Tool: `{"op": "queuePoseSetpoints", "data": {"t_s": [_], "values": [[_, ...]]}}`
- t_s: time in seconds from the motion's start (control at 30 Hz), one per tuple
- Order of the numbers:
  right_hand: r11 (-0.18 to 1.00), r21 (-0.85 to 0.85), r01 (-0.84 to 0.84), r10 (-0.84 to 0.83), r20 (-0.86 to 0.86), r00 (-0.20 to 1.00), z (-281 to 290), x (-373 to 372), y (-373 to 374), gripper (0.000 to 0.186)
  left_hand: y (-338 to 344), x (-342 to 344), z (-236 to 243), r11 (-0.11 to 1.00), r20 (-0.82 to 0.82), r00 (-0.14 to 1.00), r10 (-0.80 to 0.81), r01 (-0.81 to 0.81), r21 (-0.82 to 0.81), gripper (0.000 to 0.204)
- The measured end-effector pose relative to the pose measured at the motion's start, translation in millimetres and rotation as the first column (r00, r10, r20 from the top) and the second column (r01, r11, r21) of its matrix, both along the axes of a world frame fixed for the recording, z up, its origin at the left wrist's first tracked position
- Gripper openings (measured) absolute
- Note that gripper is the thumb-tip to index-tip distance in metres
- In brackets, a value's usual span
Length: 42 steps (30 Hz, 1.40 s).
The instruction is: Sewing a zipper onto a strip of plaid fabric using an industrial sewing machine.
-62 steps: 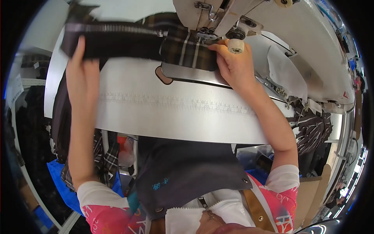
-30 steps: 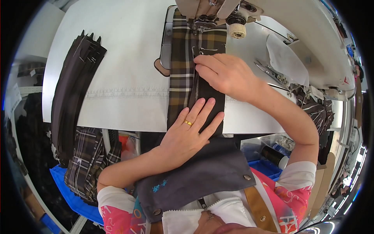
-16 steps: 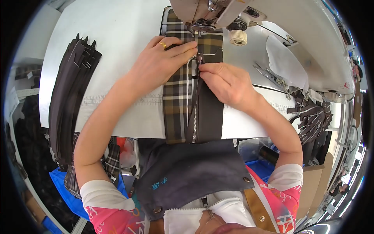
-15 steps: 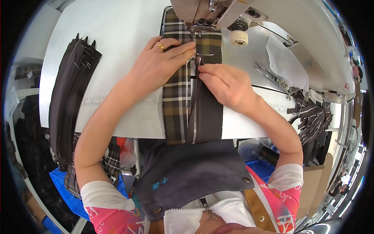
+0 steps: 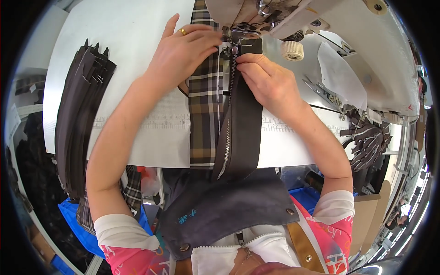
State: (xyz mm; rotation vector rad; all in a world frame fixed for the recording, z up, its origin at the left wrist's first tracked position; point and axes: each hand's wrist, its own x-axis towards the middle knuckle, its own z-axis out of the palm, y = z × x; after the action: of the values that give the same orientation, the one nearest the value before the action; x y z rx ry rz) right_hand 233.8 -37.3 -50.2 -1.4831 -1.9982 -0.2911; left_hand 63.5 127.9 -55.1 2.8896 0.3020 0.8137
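A plaid fabric strip (image 5: pixel 202 137) with a dark band (image 5: pixel 245 142) and metal zipper (image 5: pixel 227 146) lies lengthwise under the sewing machine's presser foot (image 5: pixel 226 51). My left hand (image 5: pixel 182 57) is over the plaid fabric left of the foot, fingers stretched and apart, the little finger lifted and the fingertips slightly blurred. My right hand (image 5: pixel 270 82) pinches the zipper just in front of the foot, at the dark band. The far end of the fabric is partly hidden behind the machine head (image 5: pixel 284 13).
Stacked dark strips (image 5: pixel 78 105) drape over the left of the white table (image 5: pixel 114 142). Scissors (image 5: pixel 316 89), a white sheet (image 5: pixel 341 78) and bundled cut pieces (image 5: pixel 369 142) are at the right. Blue bins (image 5: pixel 302 197) and a cardboard piece (image 5: pixel 369 208) are below.
The fabric has turned lengthwise and moved farther under the machine. My left hand rose from the strip's lower part toward the foot; my right hand has lately moved forward with the zipper.
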Motion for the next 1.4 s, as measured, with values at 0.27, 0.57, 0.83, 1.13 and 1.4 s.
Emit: {"op": "queuePoseSetpoints", "data": {"t_s": [0.27, 0.57, 0.83, 1.13, 1.4], "values": [[0.999, -0.044, 0.025, -0.026, -0.037, 0.999, 2.0, 0.4, -0.9, 0.021, -31.0, -8.3, -3.8, 0.998, 0.015, 1.0, -0.026, 0.025, 0.052, 0.024], [0.998, -0.038, 0.046, -0.048, -0.051, 0.998, 1.6, 3.8, -0.6, 0.023, -33.4, -5.4, -4.0, 0.999, 0.01, 1.0, -0.024, 0.024, 0.041, 0.026], [0.998, -0.038, 0.049, -0.052, -0.089, 0.995, -1.2, 5.6, -1.5, 0.02, -33.7, -7.6, 6.3, 0.985, -0.076, 0.996, -0.039, 0.051, 0.163, 0.031], [0.999, -0.009, 0.036, -0.037, -0.089, 0.995, -2.9, -4.2, 3.2, 0.019, -26.5, -11.5, 7.1, 0.988, -0.122, 0.992, -0.018, 0.036, 0.147, 0.033], [0.997, -0.017, 0.08, -0.081, -0.042, 0.996, 0.6, 0.8, 0.7, 0.02, -18.9, -5.9, 2.2, 0.994, -0.05, 0.995, -0.086, 0.089, 0.071, 0.031]]}}
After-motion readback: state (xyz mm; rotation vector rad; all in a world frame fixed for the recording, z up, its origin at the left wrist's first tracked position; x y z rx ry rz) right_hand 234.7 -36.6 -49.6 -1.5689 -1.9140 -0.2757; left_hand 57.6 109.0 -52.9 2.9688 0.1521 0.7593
